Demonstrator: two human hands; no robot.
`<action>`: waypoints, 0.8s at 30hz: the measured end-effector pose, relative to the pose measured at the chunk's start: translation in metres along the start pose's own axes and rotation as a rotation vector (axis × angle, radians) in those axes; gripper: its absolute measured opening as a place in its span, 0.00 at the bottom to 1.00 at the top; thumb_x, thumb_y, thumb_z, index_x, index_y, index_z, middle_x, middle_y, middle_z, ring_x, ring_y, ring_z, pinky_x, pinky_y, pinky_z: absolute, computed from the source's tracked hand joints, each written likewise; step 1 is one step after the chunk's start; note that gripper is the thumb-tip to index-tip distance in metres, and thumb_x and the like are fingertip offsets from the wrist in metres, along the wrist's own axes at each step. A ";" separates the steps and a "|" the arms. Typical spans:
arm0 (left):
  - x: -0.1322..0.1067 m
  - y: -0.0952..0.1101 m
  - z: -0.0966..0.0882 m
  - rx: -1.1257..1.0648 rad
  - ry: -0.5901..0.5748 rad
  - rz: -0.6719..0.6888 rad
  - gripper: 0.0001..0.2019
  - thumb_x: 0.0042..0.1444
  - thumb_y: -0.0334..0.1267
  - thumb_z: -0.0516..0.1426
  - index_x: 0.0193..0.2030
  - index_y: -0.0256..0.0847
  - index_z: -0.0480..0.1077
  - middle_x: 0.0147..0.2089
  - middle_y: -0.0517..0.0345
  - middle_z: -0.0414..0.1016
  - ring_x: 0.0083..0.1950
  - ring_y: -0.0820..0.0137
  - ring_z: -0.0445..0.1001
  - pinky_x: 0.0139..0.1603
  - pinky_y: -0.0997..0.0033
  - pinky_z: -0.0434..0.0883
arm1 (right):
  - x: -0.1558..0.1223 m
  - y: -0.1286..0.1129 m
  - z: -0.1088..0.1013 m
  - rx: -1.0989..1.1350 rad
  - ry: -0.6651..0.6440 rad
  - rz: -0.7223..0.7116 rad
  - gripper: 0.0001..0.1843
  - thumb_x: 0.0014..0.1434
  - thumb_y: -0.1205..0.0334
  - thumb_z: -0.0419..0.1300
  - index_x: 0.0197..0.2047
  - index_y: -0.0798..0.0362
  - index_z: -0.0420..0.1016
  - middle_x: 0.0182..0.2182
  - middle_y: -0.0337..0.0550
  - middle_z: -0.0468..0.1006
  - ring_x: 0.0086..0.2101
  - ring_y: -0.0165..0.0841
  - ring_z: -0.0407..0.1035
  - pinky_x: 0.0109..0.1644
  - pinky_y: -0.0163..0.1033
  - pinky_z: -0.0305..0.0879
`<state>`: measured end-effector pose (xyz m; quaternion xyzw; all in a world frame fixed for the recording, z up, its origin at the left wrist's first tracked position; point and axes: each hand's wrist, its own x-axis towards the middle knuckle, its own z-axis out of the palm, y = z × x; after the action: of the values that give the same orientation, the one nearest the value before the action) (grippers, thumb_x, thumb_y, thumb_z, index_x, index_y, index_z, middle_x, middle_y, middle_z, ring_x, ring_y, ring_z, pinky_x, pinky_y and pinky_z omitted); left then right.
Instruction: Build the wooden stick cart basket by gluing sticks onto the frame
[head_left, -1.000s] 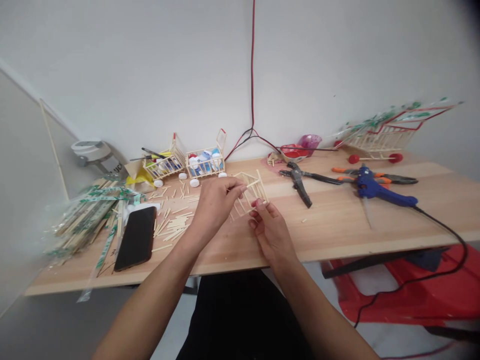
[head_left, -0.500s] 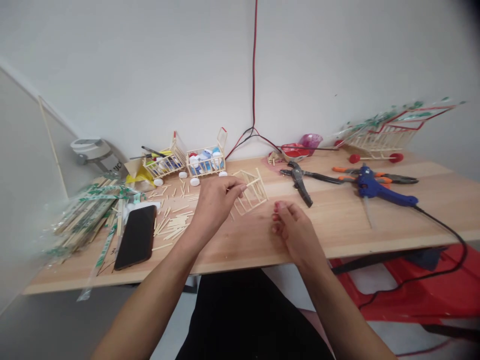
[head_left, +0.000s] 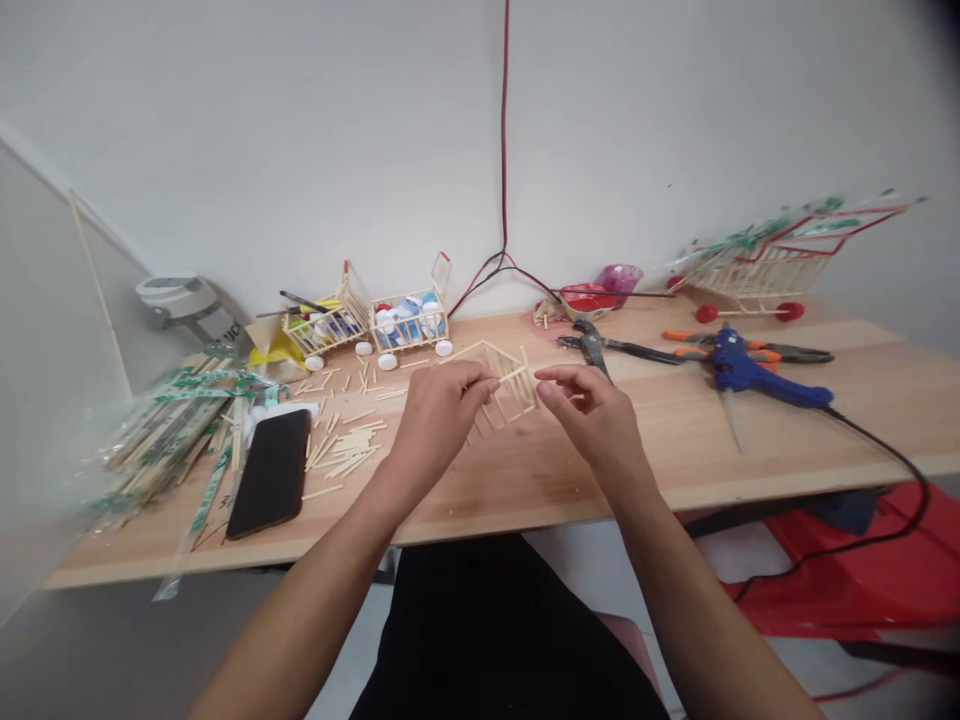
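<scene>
A small open frame of thin wooden sticks (head_left: 507,385) stands on the wooden table (head_left: 675,450) in front of me. My left hand (head_left: 439,420) pinches the frame's left side between thumb and fingers. My right hand (head_left: 596,415) is at the frame's right side, its thumb and forefinger pinched on a stick end there. Loose cut sticks (head_left: 349,445) lie scattered left of my left hand.
A black phone (head_left: 271,472) and wrapped stick bundles (head_left: 169,430) lie at the left. Two small stick carts (head_left: 371,322) stand at the back. Black pliers (head_left: 596,350), orange-handled pliers (head_left: 750,350) and a blue glue gun (head_left: 757,375) with its cord lie at the right.
My right hand let go of the frame's lower right corner, drew back toward me, then rose to the frame's right side. My left hand kept its hold.
</scene>
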<state>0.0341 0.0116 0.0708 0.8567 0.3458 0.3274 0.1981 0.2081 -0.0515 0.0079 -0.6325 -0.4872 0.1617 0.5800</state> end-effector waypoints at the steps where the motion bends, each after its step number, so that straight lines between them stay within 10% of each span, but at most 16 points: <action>1: -0.001 0.000 0.001 0.000 -0.004 0.001 0.08 0.59 0.30 0.58 0.31 0.38 0.78 0.28 0.61 0.79 0.32 0.72 0.75 0.35 0.74 0.65 | 0.000 0.001 -0.001 -0.007 -0.023 -0.012 0.13 0.56 0.52 0.62 0.41 0.49 0.80 0.40 0.43 0.77 0.33 0.31 0.66 0.37 0.39 0.63; 10: -0.003 0.001 0.004 0.030 -0.013 0.015 0.08 0.59 0.29 0.58 0.31 0.38 0.78 0.28 0.62 0.78 0.32 0.73 0.75 0.36 0.74 0.65 | 0.006 0.005 0.001 -0.043 -0.051 -0.032 0.14 0.53 0.51 0.65 0.39 0.50 0.76 0.38 0.43 0.76 0.34 0.32 0.66 0.36 0.39 0.63; 15: -0.005 0.003 0.002 0.067 -0.074 0.041 0.07 0.59 0.30 0.59 0.32 0.37 0.77 0.29 0.60 0.79 0.32 0.72 0.75 0.36 0.74 0.65 | 0.006 0.007 -0.005 -0.017 -0.009 -0.122 0.19 0.54 0.51 0.65 0.47 0.48 0.71 0.54 0.47 0.72 0.47 0.37 0.70 0.43 0.42 0.67; 24: -0.009 0.001 0.000 0.115 -0.125 0.090 0.06 0.60 0.30 0.59 0.35 0.37 0.79 0.34 0.57 0.82 0.36 0.69 0.77 0.38 0.73 0.67 | 0.020 -0.015 -0.025 -0.343 -0.394 -0.435 0.16 0.57 0.54 0.64 0.47 0.46 0.71 0.65 0.49 0.60 0.66 0.44 0.52 0.62 0.54 0.60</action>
<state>0.0297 0.0048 0.0670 0.9002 0.3120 0.2615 0.1547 0.2307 -0.0521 0.0351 -0.5586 -0.7337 0.0688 0.3807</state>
